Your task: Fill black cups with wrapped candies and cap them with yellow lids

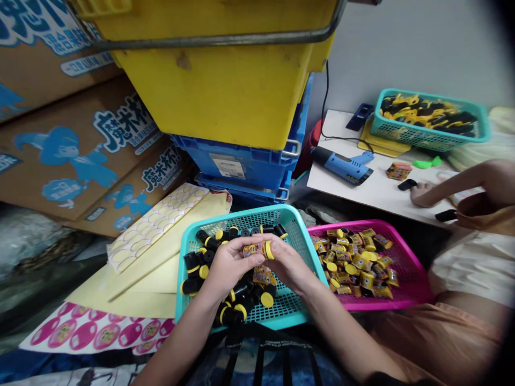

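Note:
Between my two hands is a small labelled canister (256,250) with a yellow cap, lying on its side. My left hand (230,267) pinches its label end, while my right hand (288,264) has its fingers closed at the capped end. Both hands are above a turquoise basket (188,225), which contains several black canisters (194,261) with yellow caps. A stack of printed labels (264,276) lies among them, just under my hands. To the right, a pink basket (408,268) is filled with labelled canisters (354,260).
Blue crates (241,166) under a yellow bin (213,96) rise ahead. Printed cartons (76,145) stand left, beside paper sheets (132,295). On the white table (322,185) are a blue heat gun (344,163) and a filled turquoise basket (426,139). Another person's hand (422,194) rests there.

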Tool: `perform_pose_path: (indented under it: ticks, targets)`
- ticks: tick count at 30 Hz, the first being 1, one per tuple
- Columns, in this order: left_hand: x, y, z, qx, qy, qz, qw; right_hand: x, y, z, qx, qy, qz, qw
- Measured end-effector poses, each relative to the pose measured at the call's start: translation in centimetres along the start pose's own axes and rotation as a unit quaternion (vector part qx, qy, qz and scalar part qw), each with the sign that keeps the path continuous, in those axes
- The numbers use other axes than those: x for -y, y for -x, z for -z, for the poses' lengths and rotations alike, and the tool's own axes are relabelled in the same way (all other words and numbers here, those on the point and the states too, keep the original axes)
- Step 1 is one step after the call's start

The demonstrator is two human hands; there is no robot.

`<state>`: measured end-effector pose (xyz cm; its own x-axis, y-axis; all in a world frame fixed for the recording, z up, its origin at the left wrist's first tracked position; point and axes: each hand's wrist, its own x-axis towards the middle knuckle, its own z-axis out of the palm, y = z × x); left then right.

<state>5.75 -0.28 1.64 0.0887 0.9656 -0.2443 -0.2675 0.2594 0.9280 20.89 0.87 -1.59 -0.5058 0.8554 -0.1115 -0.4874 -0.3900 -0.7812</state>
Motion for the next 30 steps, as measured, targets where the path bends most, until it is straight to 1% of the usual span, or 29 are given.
perform_pose_path:
  ticks: [2, 6, 8, 10, 12, 14, 16, 18, 19, 21, 22, 23, 24, 25, 26, 27, 28, 29, 30]
  targets:
    - [0.2, 0.1, -0.1, 0.005, 0.007, -0.005, 1.000, -0.5, -0.1, -0.1, -0.006, -0.013, 0.011, 1.000]
    - [0.6, 0.0, -0.1, 0.023, 0.017, 0.004, 1.000, -1.2, -0.4, 0.2, -0.033, 0.042, 0.038, 0.998]
    - [0.8, 0.0, 0.0, 0.024, 0.022, 0.015, 0.999, -1.3, -0.4, 0.6, -0.027, 0.040, 0.034, 0.998]
    - [1.0, 0.1, 0.0, 0.029, 0.022, 0.025, 0.999, -1.1, -0.2, 0.9, -0.006, 0.011, 0.018, 1.000]
    - [1.0, 0.2, 0.0, 0.040, 0.024, 0.032, 0.998, -0.7, 0.2, 1.1, 0.001, 0.009, 0.029, 1.000]
    - [1.1, 0.5, -0.2, 0.050, 0.052, 0.039, 0.997, -0.4, 0.5, 1.2, -0.008, 0.072, 0.069, 0.995]
    - [1.2, 0.7, -0.5, 0.058, 0.099, 0.047, 0.992, -0.2, 0.7, 0.9, -0.025, 0.187, 0.116, 0.975]
    - [1.3, 0.8, -0.8, 0.071, 0.129, 0.055, 0.987, -0.1, 1.0, 0.5, -0.052, 0.298, 0.159, 0.940]
    - [1.4, 0.8, -0.9, 0.083, 0.128, 0.058, 0.987, 0.1, 1.2, 0.3, -0.068, 0.342, 0.181, 0.919]
    - [1.3, 0.6, -0.9, 0.109, 0.088, 0.050, 0.989, 1.2, 2.2, 0.4, -0.098, 0.412, 0.217, 0.879]
    - [1.2, 0.4, -0.7, 0.116, 0.048, 0.034, 0.992, 2.0, 3.0, 0.7, -0.119, 0.444, 0.229, 0.858]
    - [1.1, 0.2, -0.3, 0.117, -0.007, 0.012, 0.993, 3.1, 4.0, 1.2, -0.153, 0.480, 0.236, 0.831]
    - [1.0, 0.0, 0.2, 0.110, -0.078, -0.012, 0.991, 4.3, 5.0, 1.9, -0.193, 0.522, 0.232, 0.798]
    - [0.9, -0.2, 0.7, 0.098, -0.160, -0.033, 0.982, 5.4, 6.1, 2.8, -0.252, 0.569, 0.220, 0.751]
    - [1.0, -0.5, 1.3, 0.087, -0.250, -0.045, 0.963, 6.4, 6.9, 3.6, -0.302, 0.626, 0.192, 0.693]
    - [1.2, -0.7, 1.8, 0.080, -0.339, -0.049, 0.936, 7.1, 7.5, 4.3, -0.326, 0.680, 0.153, 0.639]
    - [1.7, -0.9, 2.2, 0.080, -0.421, -0.047, 0.902, 7.3, 7.7, 4.7, -0.330, 0.719, 0.121, 0.599]
    - [2.3, -1.0, 2.4, 0.083, -0.490, -0.044, 0.867, 7.1, 7.5, 4.8, -0.305, 0.747, 0.092, 0.583]
    - [3.0, -1.2, 2.5, 0.087, -0.541, -0.043, 0.836, 6.6, 6.9, 4.7, -0.257, 0.760, 0.067, 0.593]
